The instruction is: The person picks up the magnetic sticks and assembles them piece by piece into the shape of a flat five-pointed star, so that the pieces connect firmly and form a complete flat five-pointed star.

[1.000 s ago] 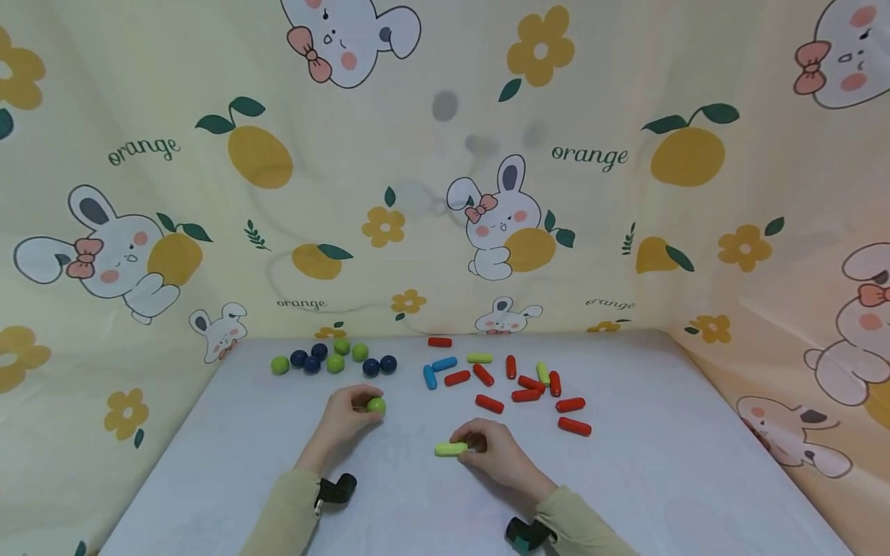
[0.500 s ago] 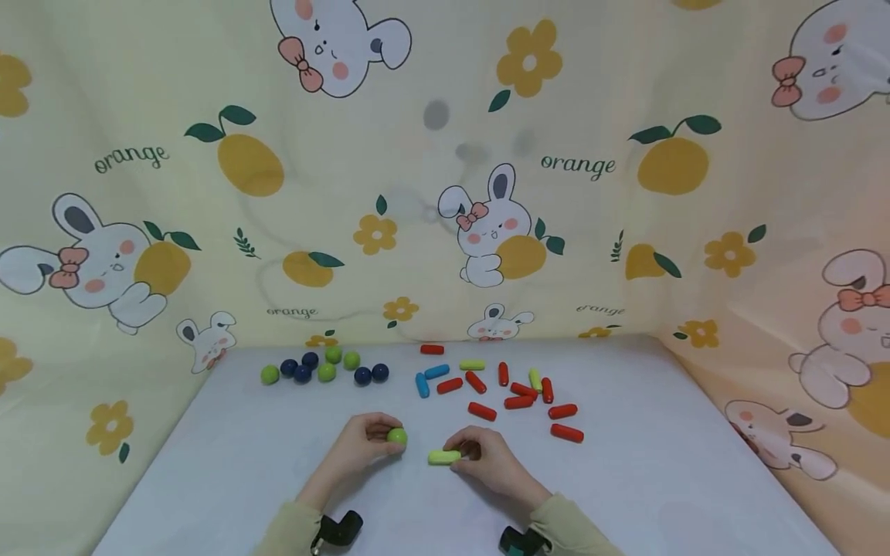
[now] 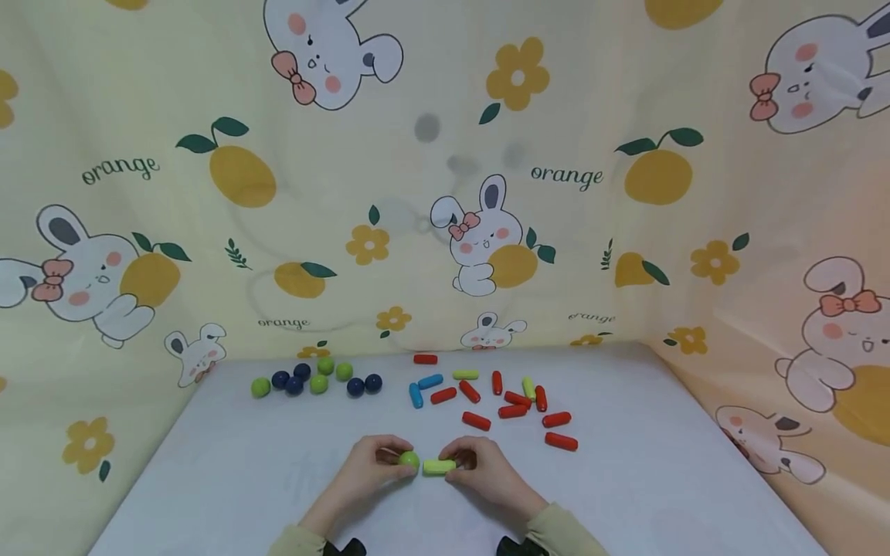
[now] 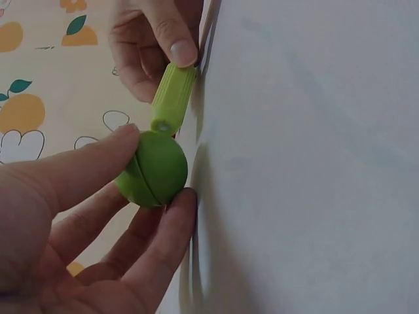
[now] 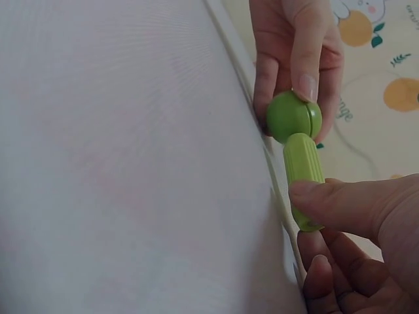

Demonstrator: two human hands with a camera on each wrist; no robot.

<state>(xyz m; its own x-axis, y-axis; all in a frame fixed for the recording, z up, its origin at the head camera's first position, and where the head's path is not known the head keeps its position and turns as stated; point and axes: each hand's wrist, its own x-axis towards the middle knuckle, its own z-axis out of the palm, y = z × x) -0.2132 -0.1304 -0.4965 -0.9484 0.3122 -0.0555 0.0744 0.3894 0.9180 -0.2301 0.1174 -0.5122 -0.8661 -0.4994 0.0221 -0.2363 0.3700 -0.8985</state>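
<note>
Thumb and fingertips of my left hand pinch a green ball with a seam around it, low over the white table. Facing it, my right hand pinches a yellow-green ribbed rod between thumb and fingers. The rod's free end points left at the ball, with a narrow gap between them in the head view. A small silvery spot shows on that end of the rod in the left wrist view. From the right wrist the ball and rod overlap.
At the back left of the table lie several green balls and navy balls. Back and right of centre are scattered red rods, blue rods and two yellow-green rods. A printed curtain stands behind.
My left hand has carried the green ball right and toward me, up to the rod's end. The right hand still holds the rod and has barely moved. The head view has shifted slightly.
</note>
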